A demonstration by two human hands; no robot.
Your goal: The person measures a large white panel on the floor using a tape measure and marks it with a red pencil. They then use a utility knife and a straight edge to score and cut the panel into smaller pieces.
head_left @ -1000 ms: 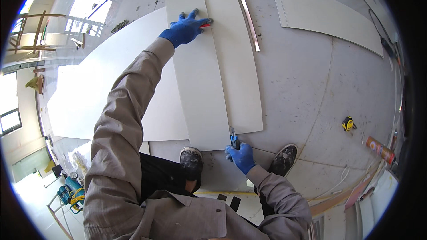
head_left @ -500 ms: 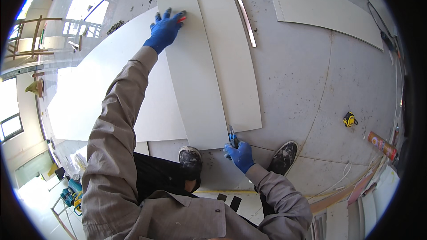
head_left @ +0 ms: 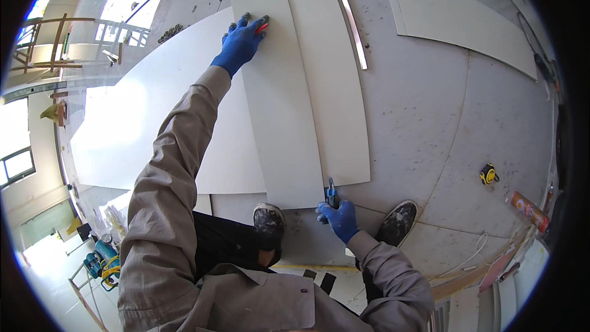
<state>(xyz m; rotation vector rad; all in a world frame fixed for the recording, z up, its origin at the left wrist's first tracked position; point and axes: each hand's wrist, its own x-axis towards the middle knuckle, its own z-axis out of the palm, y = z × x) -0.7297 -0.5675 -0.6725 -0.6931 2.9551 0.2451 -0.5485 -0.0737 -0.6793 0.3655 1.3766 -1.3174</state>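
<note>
My left hand (head_left: 239, 43), in a blue glove, lies with spread fingers on a long white panel strip (head_left: 279, 104). A small red thing (head_left: 262, 27) shows between its thumb and forefinger; its kind is too small to make out. At the strip's near end, my right hand (head_left: 340, 218), also gloved in blue, is closed round a blue and black utility knife (head_left: 332, 197). The knife's tip points away from me, beside the strip's right edge and over the near edge of a wider white panel (head_left: 338, 110). The strip overlaps this panel and a large glossy white sheet (head_left: 178, 110) on the left.
A narrow pale strip (head_left: 353, 27) lies right of the panels. Further right are another white panel (head_left: 464, 21), a yellow and black tape measure (head_left: 488, 174) and an orange-brown canister (head_left: 530, 211). My shoes (head_left: 396, 224) stand near the panels' front edges. A teal machine (head_left: 106, 257) stands at lower left.
The whole view has shifted slightly, so things appear a little further right. Both hands keep nearly the same places against the panels, and the knife stays in my right hand.
</note>
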